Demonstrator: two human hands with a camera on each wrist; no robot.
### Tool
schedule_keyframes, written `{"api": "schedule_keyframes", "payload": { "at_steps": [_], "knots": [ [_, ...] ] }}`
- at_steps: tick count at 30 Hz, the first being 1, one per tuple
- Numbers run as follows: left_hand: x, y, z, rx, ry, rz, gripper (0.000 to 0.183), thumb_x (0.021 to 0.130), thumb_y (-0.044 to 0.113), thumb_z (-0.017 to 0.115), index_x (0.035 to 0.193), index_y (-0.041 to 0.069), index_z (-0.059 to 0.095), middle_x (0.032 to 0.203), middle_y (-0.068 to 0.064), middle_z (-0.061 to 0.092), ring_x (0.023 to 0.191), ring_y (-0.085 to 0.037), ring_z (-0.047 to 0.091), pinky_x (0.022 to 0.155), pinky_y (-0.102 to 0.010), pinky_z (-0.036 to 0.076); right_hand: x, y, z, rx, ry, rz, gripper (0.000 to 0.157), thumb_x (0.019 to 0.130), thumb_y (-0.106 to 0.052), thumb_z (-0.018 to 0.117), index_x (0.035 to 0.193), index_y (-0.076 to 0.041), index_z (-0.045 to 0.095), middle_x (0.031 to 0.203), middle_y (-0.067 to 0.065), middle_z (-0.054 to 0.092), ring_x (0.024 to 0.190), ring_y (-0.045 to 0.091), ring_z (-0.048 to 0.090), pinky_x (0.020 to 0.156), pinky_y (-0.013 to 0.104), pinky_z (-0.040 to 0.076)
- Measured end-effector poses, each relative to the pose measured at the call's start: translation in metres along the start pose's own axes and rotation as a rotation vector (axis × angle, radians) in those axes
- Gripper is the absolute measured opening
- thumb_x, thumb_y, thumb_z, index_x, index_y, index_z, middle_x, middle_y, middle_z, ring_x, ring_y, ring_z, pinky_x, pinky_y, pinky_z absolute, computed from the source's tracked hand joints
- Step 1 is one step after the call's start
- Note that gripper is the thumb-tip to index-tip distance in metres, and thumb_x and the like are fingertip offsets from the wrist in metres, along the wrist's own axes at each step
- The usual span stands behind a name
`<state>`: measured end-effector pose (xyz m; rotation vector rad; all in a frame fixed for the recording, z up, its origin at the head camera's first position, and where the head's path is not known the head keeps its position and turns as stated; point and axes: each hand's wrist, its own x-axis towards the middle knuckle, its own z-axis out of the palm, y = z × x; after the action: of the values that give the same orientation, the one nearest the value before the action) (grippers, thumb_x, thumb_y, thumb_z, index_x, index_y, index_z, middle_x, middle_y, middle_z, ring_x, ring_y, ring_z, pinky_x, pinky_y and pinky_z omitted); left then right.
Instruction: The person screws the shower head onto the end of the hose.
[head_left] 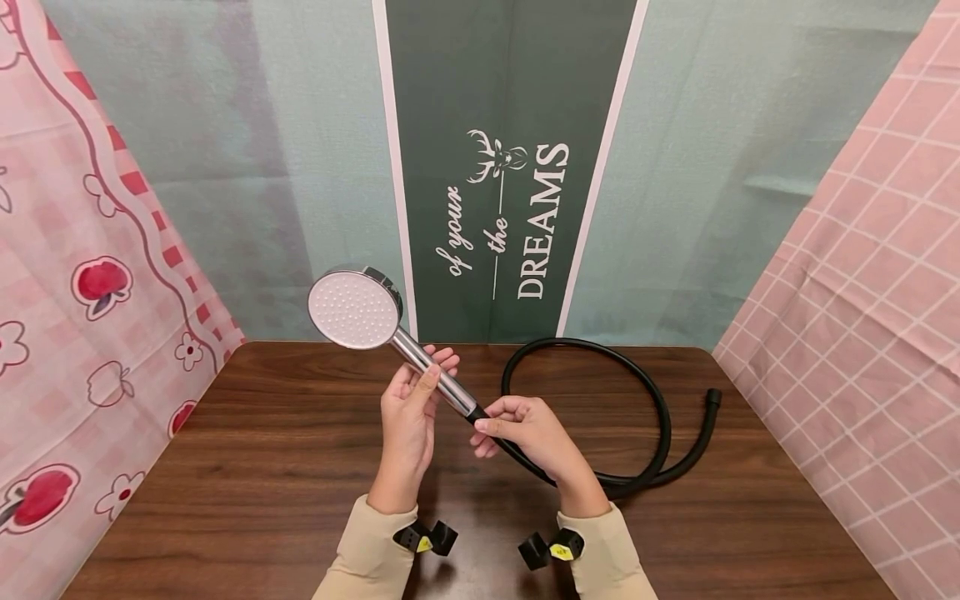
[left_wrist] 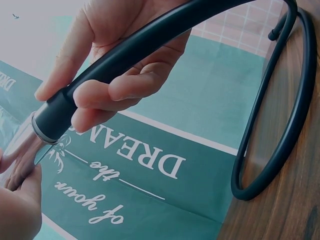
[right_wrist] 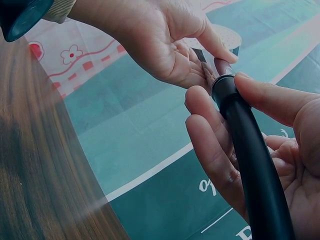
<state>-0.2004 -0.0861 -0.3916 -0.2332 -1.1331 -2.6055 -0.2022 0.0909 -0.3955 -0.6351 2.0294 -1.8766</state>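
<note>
A chrome hand shower [head_left: 354, 310] with a round white spray face is held above the table, its head up and to the left. My left hand [head_left: 408, 421] grips the chrome handle [head_left: 455, 393], thumb on top and fingers behind. At the handle's lower end, my right hand [head_left: 538, 435] pinches the black collar [right_wrist: 225, 91] of a shower hose between thumb and fingers. The collar meets the handle's end in the left wrist view. From there the black hose [head_left: 663, 417] runs right and lies in a loop on the table.
The hose's free end [head_left: 713, 398] points up at the right of the brown wooden table [head_left: 292, 467]. A teal and green cloth [head_left: 487, 83] with lettering hangs at the back. Patterned pink cloths [head_left: 885, 350] hang along both sides.
</note>
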Motion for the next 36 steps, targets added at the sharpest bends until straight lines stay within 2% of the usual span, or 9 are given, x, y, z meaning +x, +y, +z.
{"api": "schedule_keyframes", "payload": {
  "at_steps": [4,16,23,29,36],
  "knots": [
    [0.0002,-0.0002,-0.0002,0.004,0.003,-0.004,0.019,0.099,-0.001,0.054,0.118,0.002,0.056,0.105,-0.003,0.075,0.099,-0.014,0.074,0.098,-0.032,0.057,0.0002,0.0005,0.0,0.01,-0.004,0.001,0.036,0.094,-0.015,0.068,0.105,0.017,0.059,0.088,0.033,0.071,0.069,0.012,0.074,0.07,0.033,0.065],
    [-0.0004,0.0005,0.0001,0.009,0.0,-0.002,0.025,0.099,-0.001,0.053,0.124,-0.006,0.051,0.105,-0.003,0.075,0.098,-0.013,0.073,0.099,-0.033,0.057,0.0003,0.0001,-0.0005,0.013,-0.018,0.0,0.044,0.095,-0.017,0.067,0.109,0.023,0.054,0.089,0.033,0.071,0.069,0.012,0.074,0.07,0.035,0.065],
    [-0.0004,0.0008,0.0003,0.01,0.0,-0.001,0.028,0.1,-0.001,0.053,0.126,-0.008,0.05,0.105,-0.002,0.075,0.098,-0.013,0.073,0.099,-0.033,0.057,0.0004,-0.0005,-0.0008,0.008,-0.025,0.002,0.04,0.095,-0.017,0.066,0.108,0.02,0.058,0.088,0.03,0.072,0.07,0.012,0.074,0.071,0.035,0.065],
    [-0.0007,0.001,0.0006,0.007,0.001,-0.004,0.024,0.099,-0.001,0.053,0.123,-0.005,0.052,0.105,-0.003,0.075,0.098,-0.013,0.074,0.099,-0.033,0.057,0.0001,-0.0005,-0.0009,0.007,-0.026,0.005,0.04,0.096,-0.018,0.066,0.107,0.019,0.058,0.088,0.029,0.073,0.07,0.012,0.074,0.071,0.035,0.065],
    [-0.0008,0.001,0.0005,0.007,0.0,-0.001,0.029,0.1,-0.001,0.053,0.127,-0.01,0.048,0.104,-0.003,0.075,0.098,-0.013,0.074,0.098,-0.032,0.057,-0.0002,-0.0008,-0.0007,0.009,-0.027,0.01,0.038,0.096,-0.017,0.066,0.107,0.018,0.059,0.087,0.026,0.074,0.07,0.012,0.074,0.071,0.035,0.065]
  ]
}}
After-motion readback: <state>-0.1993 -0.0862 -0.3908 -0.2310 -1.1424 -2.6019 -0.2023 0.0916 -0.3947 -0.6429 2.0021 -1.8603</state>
